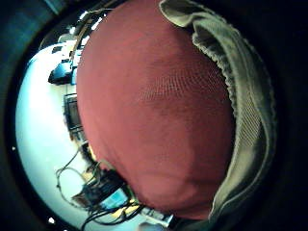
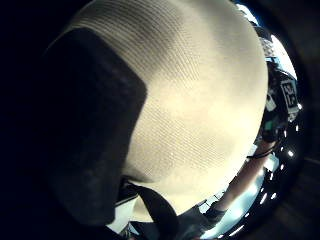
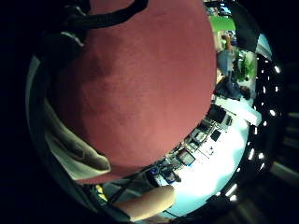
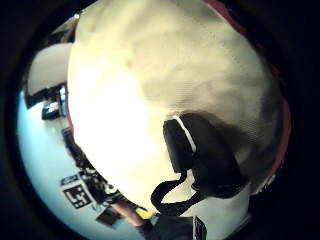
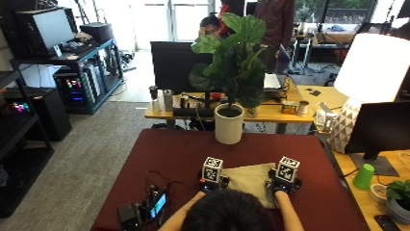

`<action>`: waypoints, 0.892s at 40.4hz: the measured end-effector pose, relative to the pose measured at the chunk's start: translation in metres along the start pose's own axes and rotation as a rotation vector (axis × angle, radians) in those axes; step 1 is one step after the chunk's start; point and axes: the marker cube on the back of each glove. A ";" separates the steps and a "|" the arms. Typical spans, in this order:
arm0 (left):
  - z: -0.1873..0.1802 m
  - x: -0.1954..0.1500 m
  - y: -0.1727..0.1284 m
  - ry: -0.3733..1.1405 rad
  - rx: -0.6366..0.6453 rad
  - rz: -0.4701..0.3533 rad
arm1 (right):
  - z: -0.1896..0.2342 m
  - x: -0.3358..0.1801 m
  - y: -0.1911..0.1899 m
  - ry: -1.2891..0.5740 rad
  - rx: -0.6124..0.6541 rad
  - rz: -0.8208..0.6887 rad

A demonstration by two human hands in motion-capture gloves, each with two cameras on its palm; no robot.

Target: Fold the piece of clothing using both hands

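Observation:
A beige garment (image 5: 249,177) lies flat on the dark red table (image 5: 179,149), just in front of the person. My left hand (image 5: 206,185) is at its left edge and my right hand (image 5: 280,185) at its right edge. In the left thumb side view a black thumb (image 2: 85,125) lies on the garment (image 2: 200,90); in the right thumb side view a black fingertip (image 4: 205,155) curls onto the garment (image 4: 130,100). Both hands pinch the cloth. The little finger side views show the garment's ribbed hem (image 1: 250,110) and an edge of it (image 3: 70,144) over the table.
A white pot (image 5: 228,127) with a leafy plant stands at the table's far edge, behind the garment. A black device with cables (image 5: 144,207) sits at the front left of the table. A green cup (image 5: 363,176) and a monitor (image 5: 378,134) are on the desk to the right.

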 end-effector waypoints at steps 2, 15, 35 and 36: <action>0.003 0.000 -0.001 0.020 0.008 0.009 | 0.002 -0.002 0.001 -0.025 0.025 0.015; -0.039 -0.014 0.012 0.126 -0.317 -0.024 | 0.002 -0.021 0.005 0.000 0.206 0.108; -0.122 -0.097 0.005 0.139 -0.133 -0.069 | -0.075 -0.091 -0.023 -0.118 0.056 -0.157; -0.120 -0.102 -0.005 0.149 -0.120 -0.056 | -0.083 -0.101 -0.027 -0.131 0.119 -0.173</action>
